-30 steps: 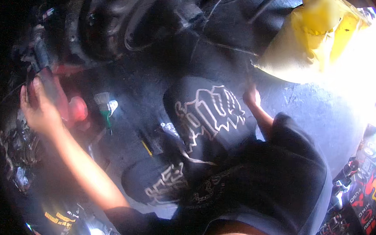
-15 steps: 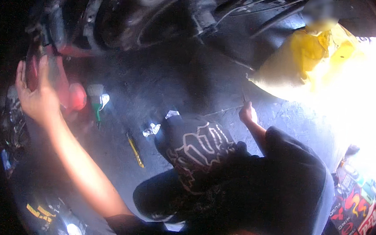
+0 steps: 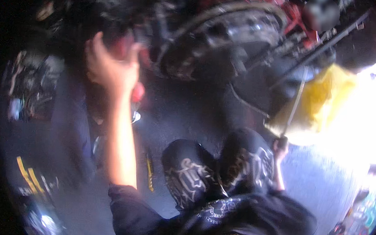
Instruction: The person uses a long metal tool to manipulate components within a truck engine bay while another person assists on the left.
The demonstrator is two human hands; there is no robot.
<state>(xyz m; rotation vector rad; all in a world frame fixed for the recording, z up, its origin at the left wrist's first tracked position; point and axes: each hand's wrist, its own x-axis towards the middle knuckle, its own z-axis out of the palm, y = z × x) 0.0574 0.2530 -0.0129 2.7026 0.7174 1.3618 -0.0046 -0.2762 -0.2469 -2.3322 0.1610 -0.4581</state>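
Note:
My left hand (image 3: 113, 67) is raised at upper left, thumb and fingers spread, blurred, against or just before a red metal object (image 3: 124, 44); contact is unclear. A red rounded part (image 3: 138, 92) shows below it. My right hand (image 3: 280, 150) at right is closed on the dark handle of a long, thin metal tool (image 3: 299, 92), whose shaft points upward beside a yellow plastic sack (image 3: 329, 94).
A large round dark metal wheel part (image 3: 201, 45) and red machinery (image 3: 293, 18) fill the top. My knees are bent at lower centre. A yellow strip (image 3: 150, 171) lies on the dark floor (image 3: 179, 117). Colourful stickered surfaces (image 3: 365, 214) line the lower right; bright light enters at right.
The view has swung, bringing more machinery in at top and shifting my left arm toward the centre. My right hand appears lower, and the tool's long shaft now shows clearly.

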